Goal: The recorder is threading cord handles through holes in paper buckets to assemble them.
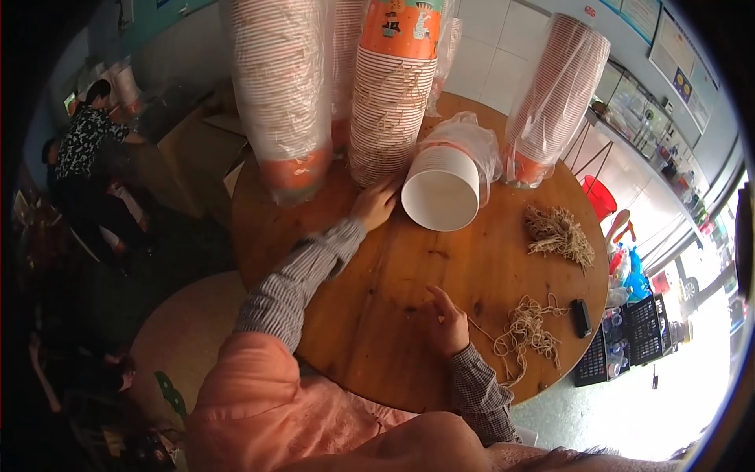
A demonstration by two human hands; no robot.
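The left hand (377, 206) reaches to the foot of the patterned-top stack of paper cups (391, 110), its fingers against or just beside the lowest cups; whether they close on the stack is hidden from this angle; the right hand (448, 324) is over the near part of the round wooden table (377, 315), fingers loosely parted, index finger extended; just to its right lies a loose tangle of string (533, 332), with a small black object (581, 318) beside it.

The patterned-top stack stands upright near the far side of the table; just right of its foot a white cup (442, 193) lies on its side, mouth toward the person, clear plastic behind it; a taller wrapped stack (283, 86) rises to the left, another wrapped stack (556, 102) to the right; a bundle of string (560, 236) lies toward the table's right edge; beyond that are a red bucket (599, 197) and black crates (627, 338); at far left a co-worker (88, 145) bends near cardboard boxes (197, 157).
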